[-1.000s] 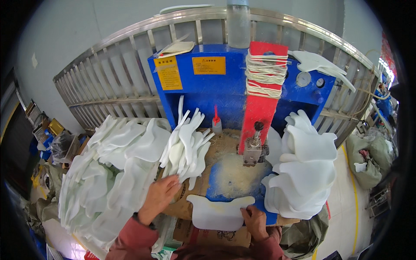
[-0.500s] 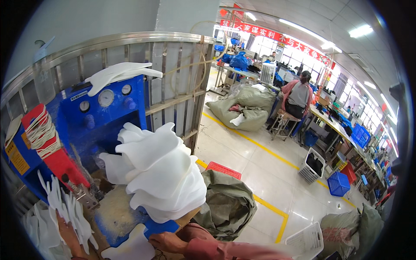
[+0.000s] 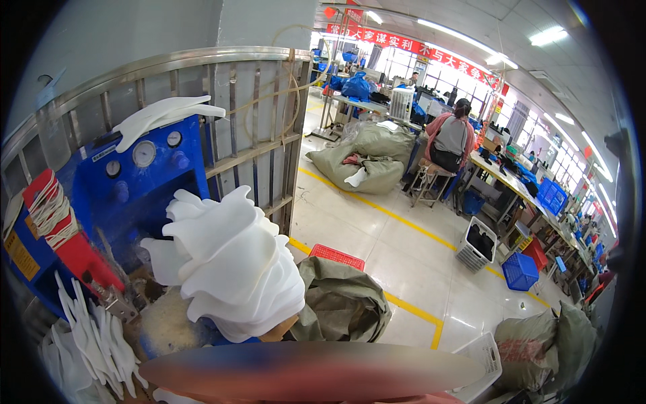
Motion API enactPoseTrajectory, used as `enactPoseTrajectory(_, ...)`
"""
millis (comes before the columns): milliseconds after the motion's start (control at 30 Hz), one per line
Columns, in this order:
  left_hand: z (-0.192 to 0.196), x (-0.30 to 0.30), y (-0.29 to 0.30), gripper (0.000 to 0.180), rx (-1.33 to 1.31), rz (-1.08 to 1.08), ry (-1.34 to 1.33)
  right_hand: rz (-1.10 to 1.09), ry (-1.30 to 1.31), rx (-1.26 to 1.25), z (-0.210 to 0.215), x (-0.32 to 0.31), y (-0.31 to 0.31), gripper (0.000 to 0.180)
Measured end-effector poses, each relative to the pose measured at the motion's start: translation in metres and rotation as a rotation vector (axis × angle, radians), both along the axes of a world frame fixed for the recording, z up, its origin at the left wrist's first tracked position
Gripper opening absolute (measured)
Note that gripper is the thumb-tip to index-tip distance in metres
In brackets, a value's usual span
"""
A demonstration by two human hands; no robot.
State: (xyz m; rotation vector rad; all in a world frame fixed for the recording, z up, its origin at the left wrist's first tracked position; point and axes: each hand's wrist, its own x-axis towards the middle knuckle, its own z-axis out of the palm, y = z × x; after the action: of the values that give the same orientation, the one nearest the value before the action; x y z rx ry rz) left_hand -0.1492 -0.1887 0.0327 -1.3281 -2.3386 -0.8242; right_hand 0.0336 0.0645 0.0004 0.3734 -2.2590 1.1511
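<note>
Although a blurred band [image 3: 303, 370] crosses the lower view, part of a white contoured piece [image 3: 173, 398] shows below its left end. Neither of your hands is visible, so you cannot tell whether either grip is spread, pressed together or pinching the piece. Above the band, you face a tall stack of white pieces [image 3: 235, 262]; their broad, overlapping faces probably keep it steady. To its left, a bundle of slender white pieces [image 3: 101, 337] leans together, apparently for mutual support. Behind rises a blue machine [image 3: 151, 180]; cord [image 3: 54, 215] winds around its red upright [image 3: 84, 261], presumably to avoid tangling. Right of the stack, an olive sack [image 3: 343, 289] gapes open.
</note>
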Motion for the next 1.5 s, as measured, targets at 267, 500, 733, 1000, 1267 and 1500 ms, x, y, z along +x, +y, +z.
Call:
enactPoseTrajectory(267, -0.016, 0.031, 0.033, 0.025, -0.04, -0.197, 0.003, 0.25, -0.404, -0.419, -0.001, 0.016, -0.01, 0.061)
enactPoseTrajectory(500, -0.005, 0.033, 0.063, 0.024, 0.13, -0.277, 0.228, 0.281, -0.465, -0.586, 0.046, 0.041, -0.01, 0.061)
enactPoseTrajectory(733, -0.031, 0.037, 0.034, 0.024, 0.038, -0.146, 0.005, 0.188, -0.524, -0.392, 0.054, 0.033, -0.011, 0.058)
enactPoseTrajectory(1000, -0.045, 0.031, 0.016, 0.029, -0.062, -0.024, -0.148, 0.232, -0.368, -0.264, -0.015, -0.002, -0.008, 0.059)
enactPoseTrajectory(1267, -0.034, 0.053, -0.002, 0.044, -0.04, 0.315, -0.817, 0.181, -0.421, 0.409, -0.018, -0.008, -0.001, 0.054)
enactPoseTrajectory(1500, -0.078, 0.062, -0.027, 0.032, 0.167, 0.207, -1.121, 0.135, -0.467, 0.458, -0.004, -0.008, -0.001, 0.06)
